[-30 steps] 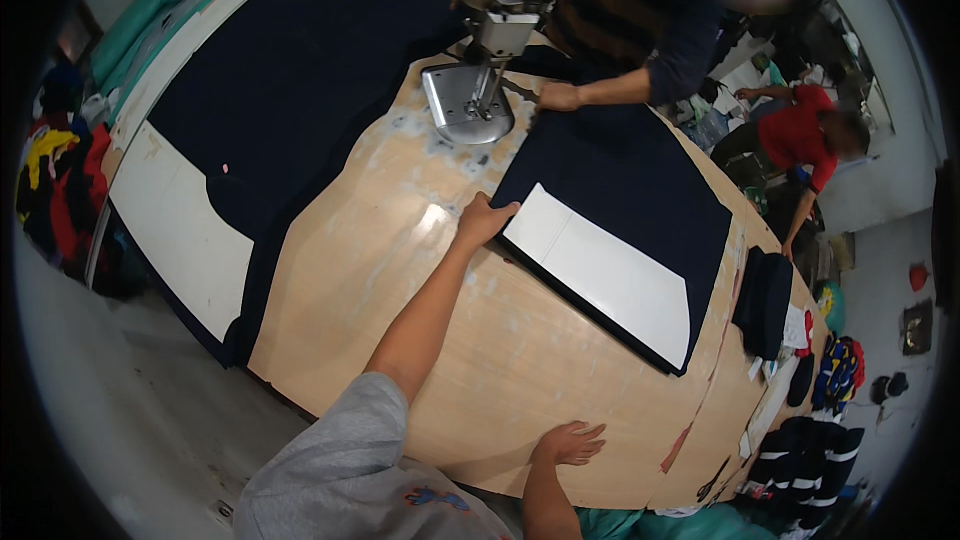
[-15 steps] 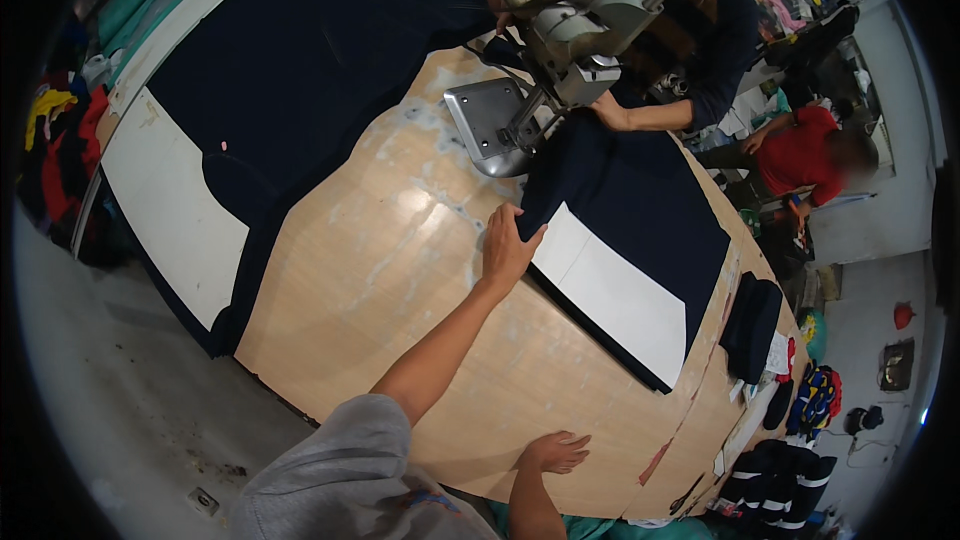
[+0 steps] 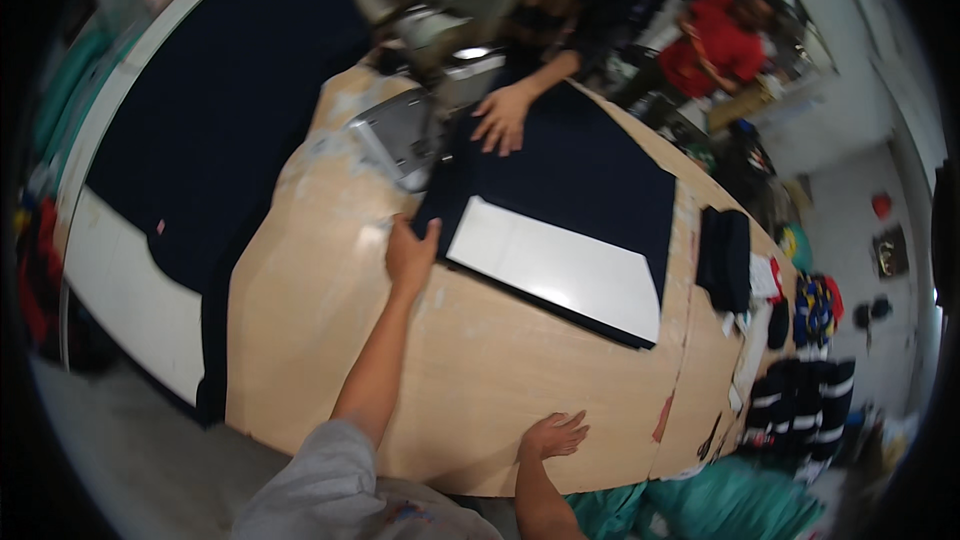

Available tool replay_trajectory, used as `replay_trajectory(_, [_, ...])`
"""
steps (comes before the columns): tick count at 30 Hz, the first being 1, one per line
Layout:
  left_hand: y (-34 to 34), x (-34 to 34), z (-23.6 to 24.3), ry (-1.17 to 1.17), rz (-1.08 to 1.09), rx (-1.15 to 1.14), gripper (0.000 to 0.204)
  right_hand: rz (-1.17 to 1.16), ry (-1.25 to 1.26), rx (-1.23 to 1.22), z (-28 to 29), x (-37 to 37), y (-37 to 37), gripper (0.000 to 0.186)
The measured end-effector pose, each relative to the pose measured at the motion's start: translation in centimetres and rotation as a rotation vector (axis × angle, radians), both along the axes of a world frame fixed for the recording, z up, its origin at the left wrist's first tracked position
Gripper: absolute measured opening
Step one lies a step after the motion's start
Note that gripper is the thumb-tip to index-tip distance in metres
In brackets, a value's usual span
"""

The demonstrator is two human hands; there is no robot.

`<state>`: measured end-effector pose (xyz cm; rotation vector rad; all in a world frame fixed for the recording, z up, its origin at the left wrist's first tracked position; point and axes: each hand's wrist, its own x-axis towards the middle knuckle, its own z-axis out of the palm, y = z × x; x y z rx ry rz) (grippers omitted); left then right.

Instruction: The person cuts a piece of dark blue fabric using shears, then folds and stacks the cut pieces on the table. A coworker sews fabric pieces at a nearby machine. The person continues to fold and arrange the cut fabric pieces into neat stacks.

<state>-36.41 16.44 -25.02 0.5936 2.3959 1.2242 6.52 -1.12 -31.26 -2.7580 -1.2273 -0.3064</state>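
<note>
Touching the navy stack (image 3: 580, 155) at its left edge, the left hand (image 3: 410, 258) is held half-open, the empty right hand (image 3: 553, 436) loosely spread over the near tabletop (image 3: 455, 380).

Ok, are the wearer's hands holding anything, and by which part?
Left hand is at the left edge of the dark navy fabric stack; whether it grips cannot be told. Right hand over the pale wooden tabletop holds nothing.

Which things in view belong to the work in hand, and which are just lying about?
Apparently in use:
navy fabric stack, at the left hand and under a co-worker's hand
white flat panel on the stack
grey metal machine base near it

Apparently lying about:
dark scissors
bulky dark cloth bundle
thin red scrap
</note>
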Motion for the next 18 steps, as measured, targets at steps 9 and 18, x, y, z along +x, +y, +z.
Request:
replay_trajectory(9, [-1.3, -0.5, -2.2, 0.597, -0.477, 0.255, 0.049, -0.009, 0.099, 0.025, 1.5, -0.8, 0.7, 0.056])
replay_trajectory(18, [-2.9, -0.3, -2.4, 0.698, -0.433, 0.197, 0.047, 0.007, 0.054, 0.001, 1.8, -1.0, 0.6, 0.056])
